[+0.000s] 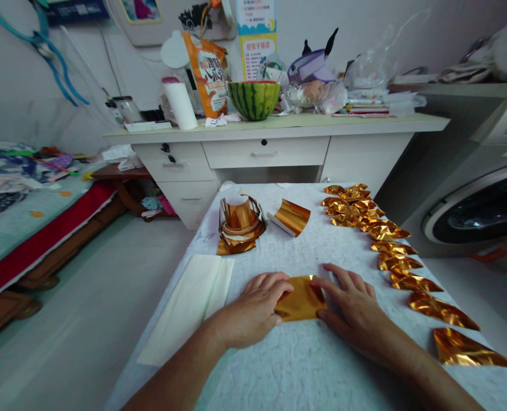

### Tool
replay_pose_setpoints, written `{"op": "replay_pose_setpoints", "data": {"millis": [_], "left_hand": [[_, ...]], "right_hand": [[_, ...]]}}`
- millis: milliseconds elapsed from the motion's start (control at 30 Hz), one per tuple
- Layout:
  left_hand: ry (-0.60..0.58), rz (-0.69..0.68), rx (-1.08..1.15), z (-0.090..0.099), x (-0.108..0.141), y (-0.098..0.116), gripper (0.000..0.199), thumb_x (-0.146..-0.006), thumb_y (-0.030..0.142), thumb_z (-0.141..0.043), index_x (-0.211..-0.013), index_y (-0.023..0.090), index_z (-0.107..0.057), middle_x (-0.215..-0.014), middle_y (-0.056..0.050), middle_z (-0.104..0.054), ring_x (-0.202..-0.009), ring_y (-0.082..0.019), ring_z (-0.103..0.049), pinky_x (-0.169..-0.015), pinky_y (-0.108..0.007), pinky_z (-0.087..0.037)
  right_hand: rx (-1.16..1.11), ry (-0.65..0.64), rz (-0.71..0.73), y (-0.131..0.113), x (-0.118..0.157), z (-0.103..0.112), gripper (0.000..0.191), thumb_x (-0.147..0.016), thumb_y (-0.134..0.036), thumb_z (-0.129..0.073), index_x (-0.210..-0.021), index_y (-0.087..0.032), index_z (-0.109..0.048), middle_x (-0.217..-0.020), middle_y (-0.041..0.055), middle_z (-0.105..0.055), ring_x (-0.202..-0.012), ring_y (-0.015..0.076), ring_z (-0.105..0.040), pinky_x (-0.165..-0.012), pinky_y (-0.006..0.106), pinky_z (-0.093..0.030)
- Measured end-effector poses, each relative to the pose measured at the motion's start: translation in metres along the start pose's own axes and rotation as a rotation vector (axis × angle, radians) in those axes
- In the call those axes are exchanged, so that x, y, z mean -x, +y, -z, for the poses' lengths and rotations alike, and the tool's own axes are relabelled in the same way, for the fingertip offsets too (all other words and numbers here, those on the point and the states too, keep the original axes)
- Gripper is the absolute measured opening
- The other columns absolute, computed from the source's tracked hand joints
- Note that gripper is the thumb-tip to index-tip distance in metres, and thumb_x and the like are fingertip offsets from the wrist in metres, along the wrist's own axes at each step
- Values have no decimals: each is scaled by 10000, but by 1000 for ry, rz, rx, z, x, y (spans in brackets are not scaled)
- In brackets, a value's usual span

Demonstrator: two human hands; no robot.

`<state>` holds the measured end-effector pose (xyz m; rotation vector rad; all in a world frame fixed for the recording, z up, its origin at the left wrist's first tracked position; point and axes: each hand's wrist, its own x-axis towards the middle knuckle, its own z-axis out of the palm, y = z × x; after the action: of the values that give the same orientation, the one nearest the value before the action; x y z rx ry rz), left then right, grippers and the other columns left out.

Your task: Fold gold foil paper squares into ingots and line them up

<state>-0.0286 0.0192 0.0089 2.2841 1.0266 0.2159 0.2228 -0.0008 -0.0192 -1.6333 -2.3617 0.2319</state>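
A small gold foil paper sheet (301, 301) lies flat on the cloth-covered table in front of me. My left hand (255, 308) holds its left edge, fingers bent together over the upper corner and thumb at the lower one. At the right edge, my right hand (356, 311) grips it with index finger and thumb, the other fingers spread. Farther back stands a pile of curled gold foil sheets (238, 220), and beside it a single curved gold foil piece (293, 217). Several twisted gold foil pieces (396, 262) form a row down the right side.
Pale folded paper (189, 308) lies left of my hands on the white tablecloth (279, 371). Behind the table is a white desk (266, 153) bearing a halved watermelon (254, 101) and an orange pouch (208, 77). A washing machine (471, 171) stands right, a bed (31, 217) left.
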Motion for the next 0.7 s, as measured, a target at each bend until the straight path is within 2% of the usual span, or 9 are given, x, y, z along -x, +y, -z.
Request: {"op": "replay_pose_setpoints", "data": {"millis": [133, 267, 400, 500, 567, 700], "left_hand": [[10, -7, -5, 0, 0, 0, 571, -745, 47, -481, -1266, 276, -440, -1404, -43, -432, -1329, -217, -368, -1118, -440, -325], [3, -16, -21, 1, 0, 0, 572, -743, 52, -488, -1267, 276, -439, -1401, -48, -441, -1330, -228, -372, -1113, -451, -328], [24, -28, -17, 1, 1, 2, 574, -746, 53, -487, -1273, 277, -442, -1402, -41, -437, -1331, -216, -363, -1125, -431, -309], [48, -33, 0, -1, 2, 4, 559, -750, 110, -549, -1275, 273, -449, -1380, -45, -448, -1306, -229, -381, -1113, -426, -318], [68, -30, 4, -3, 2, 6, 551, -740, 210, -639, -1258, 268, -462, -1357, -52, -460, -1275, -256, -401, -1087, -445, -340], [142, 5, -21, -9, 0, 8, 571, -683, 325, -756, -1188, 260, -499, -1310, -44, -487, -1216, -269, -423, -1051, -448, -361]], "right_hand": [[-11, -49, 27, 6, 1, 4, 474, -839, -233, -613, -1288, -379, -566, -1436, 106, -450, -1269, 369, -431, -931, 581, -432], [-57, -66, 69, 14, 3, 9, 493, -864, -198, -553, -1319, -388, -538, -1444, 88, -455, -1292, 337, -428, -961, 560, -434], [-163, -21, 65, 17, 1, 14, 537, -809, -182, -559, -1329, -308, -517, -1397, 98, -478, -1262, 310, -452, -994, 538, -423], [-240, 77, 51, 7, -1, 20, 385, -818, -232, -557, -1203, -245, -569, -1309, 113, -507, -1204, 301, -482, -979, 506, -441], [-241, 94, 91, -5, -2, 23, 300, -806, -263, -598, -1105, -238, -590, -1266, 112, -512, -1170, 306, -484, -954, 497, -444], [-227, -40, 175, -24, -4, 25, 184, -763, -169, -618, -936, -228, -610, -1150, 85, -573, -1051, 278, -514, -883, 461, -437]]}}
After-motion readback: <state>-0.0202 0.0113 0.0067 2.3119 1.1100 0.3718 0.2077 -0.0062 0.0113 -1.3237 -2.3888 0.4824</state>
